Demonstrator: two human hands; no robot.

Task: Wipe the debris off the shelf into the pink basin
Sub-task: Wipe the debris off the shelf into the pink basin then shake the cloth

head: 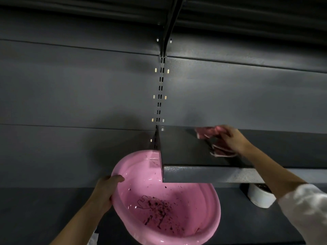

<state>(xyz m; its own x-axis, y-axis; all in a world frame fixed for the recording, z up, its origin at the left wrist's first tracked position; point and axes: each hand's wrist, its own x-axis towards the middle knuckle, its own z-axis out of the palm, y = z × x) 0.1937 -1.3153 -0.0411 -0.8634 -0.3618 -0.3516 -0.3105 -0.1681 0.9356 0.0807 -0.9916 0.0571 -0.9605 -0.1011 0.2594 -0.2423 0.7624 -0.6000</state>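
A dark grey metal shelf (182, 151) juts out from the back panel at mid right. My right hand (230, 138) rests on its top, shut on a pink cloth (206, 132) pressed flat against the surface. Below the shelf's left end I hold the pink basin (212, 209) tilted, with my left hand (106, 190) gripping its left rim. Dark crumbs and bits of debris lie scattered in the basin's bottom. The shelf top looks bare where I can see it.
A slotted upright (160, 96) runs up the grey back panel above the shelf's left corner. A white container (260, 197) stands under the shelf on the lower dark shelf (44, 209). Another shelf bracket (169, 23) hangs overhead.
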